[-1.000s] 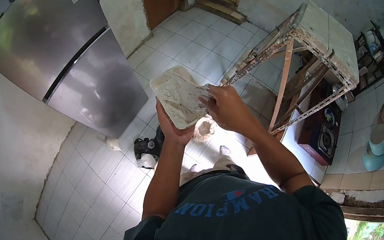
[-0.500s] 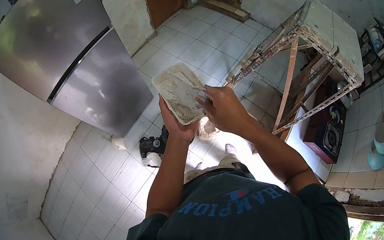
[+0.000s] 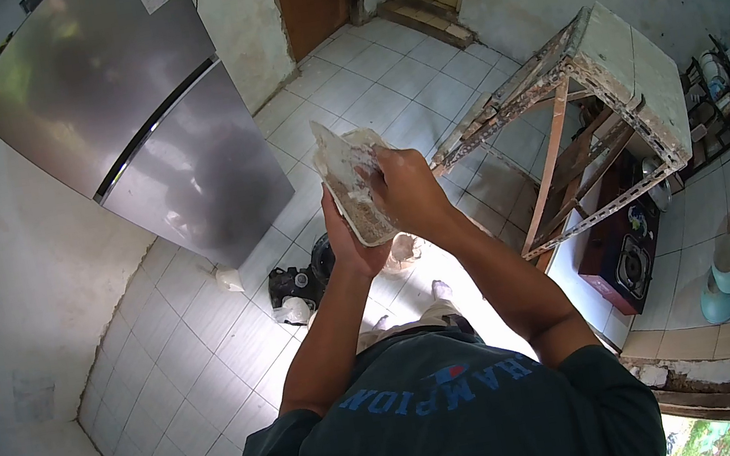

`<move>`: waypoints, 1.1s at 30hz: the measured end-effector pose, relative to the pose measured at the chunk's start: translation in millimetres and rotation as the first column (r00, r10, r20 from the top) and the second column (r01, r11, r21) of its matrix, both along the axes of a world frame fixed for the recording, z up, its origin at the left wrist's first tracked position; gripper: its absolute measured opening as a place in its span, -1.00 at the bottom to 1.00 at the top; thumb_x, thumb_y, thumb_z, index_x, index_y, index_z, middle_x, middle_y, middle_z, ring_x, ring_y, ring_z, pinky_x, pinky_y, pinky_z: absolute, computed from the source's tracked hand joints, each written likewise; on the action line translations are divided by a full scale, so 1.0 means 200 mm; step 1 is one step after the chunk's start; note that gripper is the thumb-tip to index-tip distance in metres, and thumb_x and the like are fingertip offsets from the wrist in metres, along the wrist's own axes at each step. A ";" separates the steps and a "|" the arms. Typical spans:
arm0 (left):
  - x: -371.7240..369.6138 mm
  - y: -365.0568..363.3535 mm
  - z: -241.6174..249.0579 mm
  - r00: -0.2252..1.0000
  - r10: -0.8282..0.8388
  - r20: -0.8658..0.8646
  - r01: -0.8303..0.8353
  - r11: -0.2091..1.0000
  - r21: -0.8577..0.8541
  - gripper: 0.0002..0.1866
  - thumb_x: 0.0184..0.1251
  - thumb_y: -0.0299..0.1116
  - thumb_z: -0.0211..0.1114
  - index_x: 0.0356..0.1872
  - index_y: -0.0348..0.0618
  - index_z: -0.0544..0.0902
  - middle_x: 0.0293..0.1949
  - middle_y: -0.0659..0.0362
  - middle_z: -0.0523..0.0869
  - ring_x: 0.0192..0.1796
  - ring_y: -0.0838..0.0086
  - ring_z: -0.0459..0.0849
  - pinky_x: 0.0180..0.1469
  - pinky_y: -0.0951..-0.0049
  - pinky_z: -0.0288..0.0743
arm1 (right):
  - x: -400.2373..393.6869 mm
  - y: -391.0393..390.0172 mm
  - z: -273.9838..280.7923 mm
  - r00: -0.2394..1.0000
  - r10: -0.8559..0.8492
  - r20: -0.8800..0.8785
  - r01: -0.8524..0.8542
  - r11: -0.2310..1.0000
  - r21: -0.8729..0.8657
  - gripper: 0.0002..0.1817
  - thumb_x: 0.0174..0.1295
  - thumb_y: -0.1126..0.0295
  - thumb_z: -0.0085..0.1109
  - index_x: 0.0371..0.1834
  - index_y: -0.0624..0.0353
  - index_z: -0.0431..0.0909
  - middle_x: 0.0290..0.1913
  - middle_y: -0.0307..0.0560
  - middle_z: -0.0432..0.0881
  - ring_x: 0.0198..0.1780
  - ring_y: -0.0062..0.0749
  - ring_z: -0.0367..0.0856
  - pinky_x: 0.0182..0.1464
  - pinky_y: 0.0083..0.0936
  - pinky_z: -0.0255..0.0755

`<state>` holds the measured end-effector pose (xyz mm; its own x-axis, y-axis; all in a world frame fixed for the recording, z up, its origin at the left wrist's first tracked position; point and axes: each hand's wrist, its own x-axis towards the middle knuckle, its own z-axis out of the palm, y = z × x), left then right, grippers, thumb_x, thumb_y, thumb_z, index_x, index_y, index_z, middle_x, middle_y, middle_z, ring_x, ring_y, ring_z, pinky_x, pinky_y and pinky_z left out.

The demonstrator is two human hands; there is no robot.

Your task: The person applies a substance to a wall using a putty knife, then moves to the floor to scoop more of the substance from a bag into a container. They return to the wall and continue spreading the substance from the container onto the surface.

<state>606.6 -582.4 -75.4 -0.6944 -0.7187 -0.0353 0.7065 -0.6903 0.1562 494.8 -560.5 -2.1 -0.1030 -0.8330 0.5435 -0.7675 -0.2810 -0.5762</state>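
My left hand [image 3: 355, 247] cups the bottom and near side of a shallow, pale plastic tub [image 3: 371, 226] with whitish paste smeared inside. In my right hand [image 3: 409, 185] is a thin, flat putty spreader [image 3: 336, 156], coated with the same paste. It stands tilted over the tub, its far corner reaching past the left rim. My right fingers are pressed on its face, and paste marks them. The spreader hides part of the tub's inside.
A steel refrigerator [image 3: 167, 126] stands at left. On the right is a paste-spattered work stand [image 3: 630, 62], beside a gas stove [image 3: 628, 258] and a blue dipper [image 3: 725, 300]. Black items [image 3: 291, 285] and a paste-stained container [image 3: 402, 253] sit on the floor below my hands.
The spreader has turned from lying low in the tub to standing up at its left side. The tub has shifted slightly right and tilted, and my right hand has moved a little upward.
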 end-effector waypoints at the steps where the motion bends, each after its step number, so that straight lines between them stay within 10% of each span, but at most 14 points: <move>1: 0.01 -0.01 -0.01 1.000 0.002 0.000 -0.002 1.000 0.001 -0.36 0.50 0.24 -0.21 0.35 0.02 0.37 0.24 0.14 0.53 0.24 0.28 0.56 0.28 0.08 0.46 | 0.01 0.03 0.02 1.000 0.010 0.007 -0.011 0.999 0.051 -0.79 0.25 0.47 0.19 -0.42 0.44 0.49 -0.60 0.27 0.54 -0.53 0.17 0.57 -0.48 -0.22 0.40; 20: 0.20 -0.06 -0.03 0.996 0.081 -0.049 -0.082 0.996 -0.030 -0.31 0.45 0.27 -0.10 0.36 -0.02 0.36 0.24 0.09 0.54 0.23 0.18 0.56 0.25 0.03 0.49 | -0.08 -0.06 0.12 0.994 0.105 -0.031 -0.096 0.972 0.215 -0.78 0.28 0.41 0.24 -0.25 0.43 0.58 -0.58 0.16 0.56 -0.61 -0.27 0.50 -0.46 -0.40 0.38; 26: 0.41 -0.05 -0.11 0.984 0.174 -0.027 -0.175 0.984 -0.043 -0.24 0.41 0.31 -0.05 0.38 -0.08 0.34 0.26 0.04 0.53 0.22 0.15 0.59 0.24 0.02 0.51 | 0.02 -0.20 0.07 0.974 0.128 0.185 -0.198 0.879 0.433 -0.77 0.28 0.39 0.27 -0.25 0.40 0.58 -0.54 -0.04 0.61 -0.53 -0.48 0.52 -0.42 -0.43 0.42; 28: 0.49 -0.06 -0.15 0.976 0.215 -0.018 -0.215 0.975 -0.054 -0.23 0.40 0.32 -0.02 0.39 -0.09 0.33 0.27 0.02 0.53 0.21 0.15 0.60 0.23 0.02 0.53 | 0.06 -0.30 -0.04 0.840 0.218 0.496 -0.467 0.757 0.458 -0.79 0.29 0.40 0.26 -0.18 0.37 0.57 -0.47 -0.13 0.63 -0.47 -0.53 0.54 -0.38 -0.49 0.45; 33: 0.68 -0.04 -0.27 0.917 0.361 0.168 -0.373 0.927 0.045 -0.23 0.39 0.29 0.00 0.42 -0.04 0.28 0.27 0.02 0.50 0.23 0.11 0.58 0.21 -0.05 0.54 | 0.27 -0.47 -0.17 0.793 0.343 0.503 -0.594 0.617 0.516 -0.73 0.32 0.41 0.23 -0.01 0.33 0.51 -0.35 -0.15 0.63 -0.39 -0.56 0.56 -0.35 -0.56 0.47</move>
